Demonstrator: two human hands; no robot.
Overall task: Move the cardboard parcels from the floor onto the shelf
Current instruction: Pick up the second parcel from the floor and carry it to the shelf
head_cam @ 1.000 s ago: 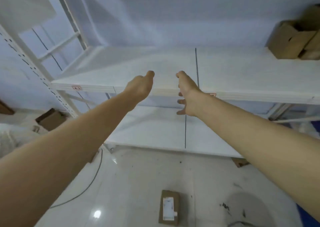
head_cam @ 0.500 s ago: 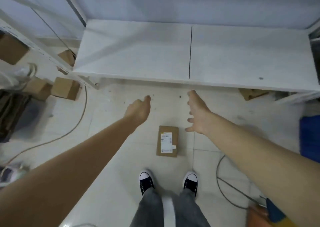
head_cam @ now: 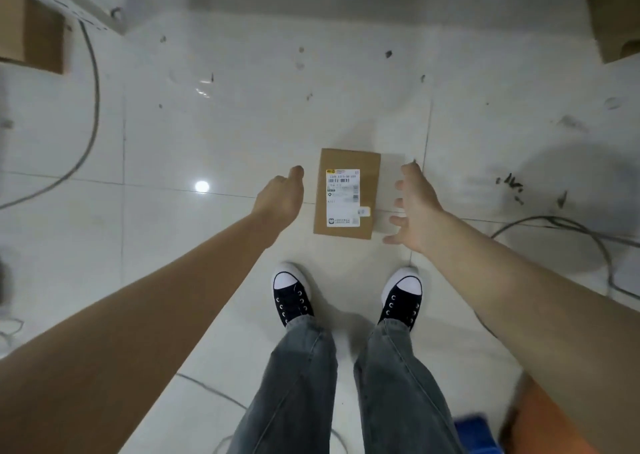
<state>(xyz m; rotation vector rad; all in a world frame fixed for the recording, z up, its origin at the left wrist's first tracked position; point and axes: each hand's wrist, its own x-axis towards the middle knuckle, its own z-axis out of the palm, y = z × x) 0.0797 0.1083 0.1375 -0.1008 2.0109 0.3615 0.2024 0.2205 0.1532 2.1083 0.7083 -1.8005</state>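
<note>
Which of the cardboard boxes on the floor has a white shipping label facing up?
The small parcel between the left hand and right hand, just ahead of the shoes. The box at far left and the box at top right show none.

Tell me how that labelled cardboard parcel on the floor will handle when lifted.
The parcel looks small and flat with crisp edges, so probably stiff and light. It lies flat, unlikely to roll. The left hand and right hand, open either side, could clamp it easily.

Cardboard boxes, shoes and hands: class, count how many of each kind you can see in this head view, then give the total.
Cardboard boxes: 3
Shoes: 2
Hands: 2, left hand, right hand
Total: 7
</note>
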